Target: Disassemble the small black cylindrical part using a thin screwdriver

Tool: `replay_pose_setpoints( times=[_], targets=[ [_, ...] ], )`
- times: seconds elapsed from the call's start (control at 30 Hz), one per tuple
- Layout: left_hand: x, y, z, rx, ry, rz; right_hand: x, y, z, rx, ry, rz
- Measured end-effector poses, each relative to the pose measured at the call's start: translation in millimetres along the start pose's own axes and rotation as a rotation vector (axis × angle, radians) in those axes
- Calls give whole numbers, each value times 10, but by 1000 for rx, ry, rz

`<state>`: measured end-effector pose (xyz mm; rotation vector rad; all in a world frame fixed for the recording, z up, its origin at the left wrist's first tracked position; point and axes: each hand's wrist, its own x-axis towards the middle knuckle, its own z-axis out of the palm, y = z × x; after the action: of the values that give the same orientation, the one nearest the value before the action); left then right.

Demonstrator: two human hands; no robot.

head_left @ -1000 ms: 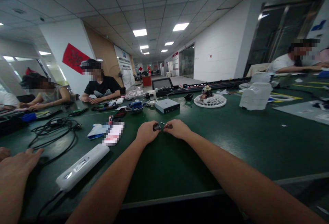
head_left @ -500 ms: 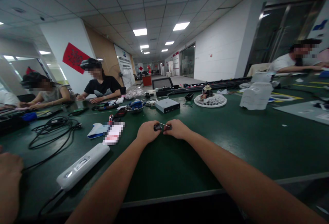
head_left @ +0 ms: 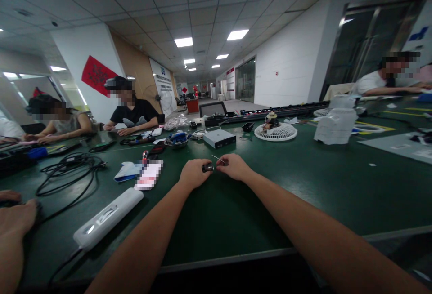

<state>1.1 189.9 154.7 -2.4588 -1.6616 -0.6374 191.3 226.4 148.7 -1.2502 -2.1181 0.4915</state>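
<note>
Over the green table, my left hand (head_left: 195, 173) is closed on a small glossy black part (head_left: 208, 167), much of it covered by my fingers. My right hand (head_left: 232, 167) faces it a short gap away, with thumb and fingers pinching a small tool with a thin metal shaft (head_left: 217, 157). Its shaft points up and left, with the tip above the black part and apart from it. The tool's other end is hidden in my fingers. Just beyond both hands lies a grey metal box, like an optical drive (head_left: 219, 139).
A white power strip (head_left: 108, 220) and coiled black cable (head_left: 72, 175) lie left, near another person's hand (head_left: 16, 217). A white fan grille with motor (head_left: 276, 132) and a white plastic housing (head_left: 335, 125) stand right. Several people sit around the table.
My right hand has risen slightly, and the shaft's tip has lifted away from the black part. At the far left, the other person's hand has moved further into view.
</note>
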Motion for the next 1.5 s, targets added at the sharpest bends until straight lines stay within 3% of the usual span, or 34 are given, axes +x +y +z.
replay_pose_setpoints(
  times=[0.5, 0.73, 0.87, 0.97, 1.07, 1.23, 1.5],
  targets=[
    [-28, 86, -36, -68, 38, 154, 28, 51, -8, 92, 67, 13],
    [-31, 76, -25, -120, 49, 218, 10, 55, -16, 177, -54, -6],
    [-26, 74, -18, -145, 92, 216, 9, 19, 11, 398, -103, 119],
    [-23, 73, -5, -149, 86, 220, 11, 0, 30, 426, -112, 164],
    [-15, 70, 25, -145, 93, 177, 23, 7, 49, 341, -76, 134],
    [5, 19, 82, -118, 116, 25, 49, 44, 42, 167, 102, 60],
    [6, -36, 61, -113, 146, -145, 19, 32, -67, -34, 75, -28]
  ],
)
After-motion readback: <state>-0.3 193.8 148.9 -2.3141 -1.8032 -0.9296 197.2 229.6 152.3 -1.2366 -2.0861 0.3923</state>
